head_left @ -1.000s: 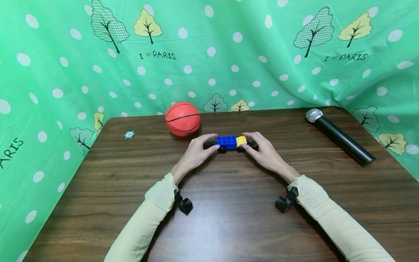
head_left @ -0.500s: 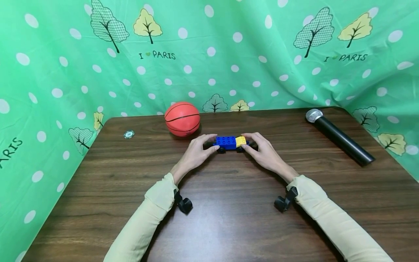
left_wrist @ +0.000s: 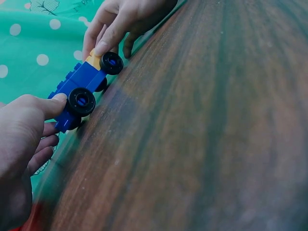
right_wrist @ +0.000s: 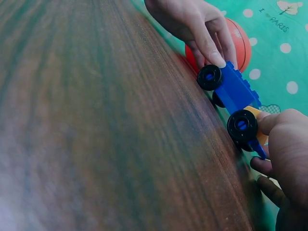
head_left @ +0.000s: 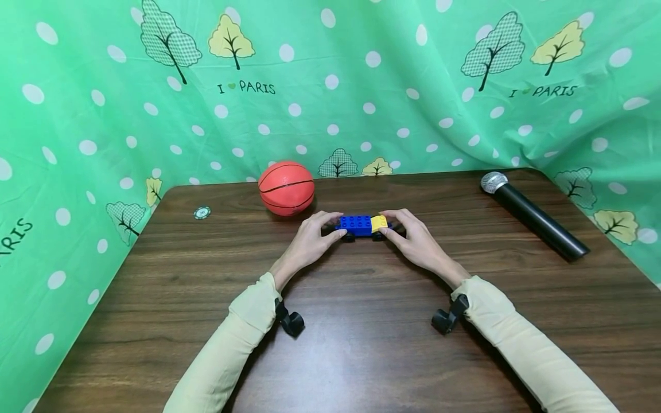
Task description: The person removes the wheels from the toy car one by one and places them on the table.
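A small toy car (head_left: 355, 225) made of building bricks sits at mid-table, blue and studded with a yellow block at its right end and black wheels. My left hand (head_left: 311, 234) pinches its blue left end, thumb on the near side. At the yellow end, my right hand (head_left: 414, 238) holds it between thumb and fingers. In the left wrist view the toy car (left_wrist: 79, 89) shows its wheels close over the tabletop. The right wrist view has the same toy car (right_wrist: 233, 94) between both hands, the far fingers partly hidden behind it.
A red mini basketball (head_left: 287, 188) stands behind my left hand. Far left lies a poker chip (head_left: 202, 213). A black microphone (head_left: 534, 216) with a silver head lies at the right. Green printed cloth (head_left: 351, 74) hangs behind the wooden table (head_left: 356, 344).
The whole head view shifts very slightly. Both hands keep their hold on the toy car, which stays in nearly the same place.
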